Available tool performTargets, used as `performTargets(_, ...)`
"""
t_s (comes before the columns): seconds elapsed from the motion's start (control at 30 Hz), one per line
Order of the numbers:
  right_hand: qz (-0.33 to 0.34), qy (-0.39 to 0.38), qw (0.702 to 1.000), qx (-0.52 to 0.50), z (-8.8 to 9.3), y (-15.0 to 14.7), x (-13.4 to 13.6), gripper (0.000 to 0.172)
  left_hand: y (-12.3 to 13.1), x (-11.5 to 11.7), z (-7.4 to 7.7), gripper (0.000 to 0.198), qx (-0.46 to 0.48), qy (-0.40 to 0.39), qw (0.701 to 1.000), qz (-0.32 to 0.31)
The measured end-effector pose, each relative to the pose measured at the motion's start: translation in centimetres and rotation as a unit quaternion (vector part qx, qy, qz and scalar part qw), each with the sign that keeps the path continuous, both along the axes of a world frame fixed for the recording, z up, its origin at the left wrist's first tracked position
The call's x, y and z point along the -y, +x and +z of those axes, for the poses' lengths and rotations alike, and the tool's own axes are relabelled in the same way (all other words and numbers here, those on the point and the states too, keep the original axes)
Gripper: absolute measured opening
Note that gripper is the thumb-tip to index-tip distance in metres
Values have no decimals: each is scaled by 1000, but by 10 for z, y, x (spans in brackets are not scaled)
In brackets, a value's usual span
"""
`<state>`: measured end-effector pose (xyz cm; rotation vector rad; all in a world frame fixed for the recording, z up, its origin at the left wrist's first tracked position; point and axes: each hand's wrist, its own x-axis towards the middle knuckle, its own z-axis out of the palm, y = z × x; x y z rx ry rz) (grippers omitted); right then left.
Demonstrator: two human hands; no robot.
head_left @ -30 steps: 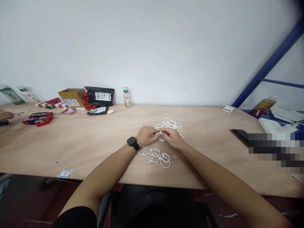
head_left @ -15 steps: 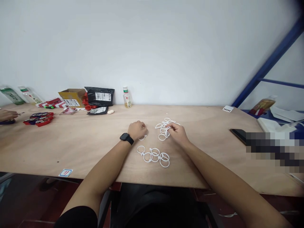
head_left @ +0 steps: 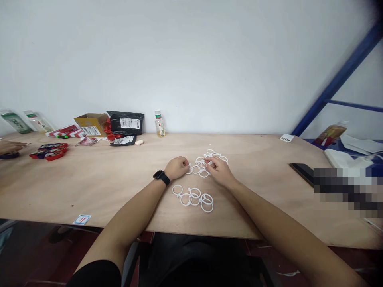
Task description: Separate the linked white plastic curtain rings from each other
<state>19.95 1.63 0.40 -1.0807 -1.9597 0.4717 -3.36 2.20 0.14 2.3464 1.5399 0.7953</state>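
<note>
A heap of white plastic rings with small eyelets, like curtain rings (head_left: 216,153), lies on the wooden table. My left hand (head_left: 177,168), a black watch on its wrist, pinches one white ring whose loop shows just right of the fingertips. Over the heap's near side, my right hand (head_left: 220,169) has thumb and forefinger closed on another white ring, partly hidden by the fingers. Between both hands a few rings overlap. Closer to the table's front edge lies a second group of several overlapping white rings (head_left: 194,198).
Along the wall stand a small bottle (head_left: 159,124), a black parcel (head_left: 127,122) and an open cardboard box (head_left: 91,122). Red and blue packets (head_left: 50,150) lie left, near another person's hand (head_left: 12,146). A phone (head_left: 301,171) lies right, below a white power strip (head_left: 286,138).
My left hand has moved slightly right with its ring, toward the heap. My right hand has shifted a little left, and rings at the heap's near side have spread toward my left hand.
</note>
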Motion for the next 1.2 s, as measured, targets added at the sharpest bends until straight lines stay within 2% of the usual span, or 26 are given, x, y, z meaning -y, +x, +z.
performTargets(0.1,43,-21,999,9,2,-4,6,31,15,8,2,11,36,49,997,-43)
performTargets(0.23,99,-34,994,23,4,-6,10,26,29,19,5,11,10,103,989,-105)
performTargets(0.37,128,-62,989,25,4,-5,10,22,34,23,4,13,-8,132,982,-137)
performTargets(0.67,139,-166,973,-87,-6,-4,3,24,35,24,6,17,9,126,985,-121)
performTargets(0.8,140,-182,967,-112,-6,-5,3,25,36,23,5,18,17,142,982,-123)
performTargets(0.93,111,-154,974,-121,-7,-5,2,23,36,22,5,20,42,178,973,-140)
performTargets(1.07,40,-113,985,-124,-7,-1,-3,21,33,29,15,23,67,258,949,-170)
performTargets(1.2,-26,-56,991,-121,-4,6,-6,18,41,49,26,38,-25,259,917,-304)
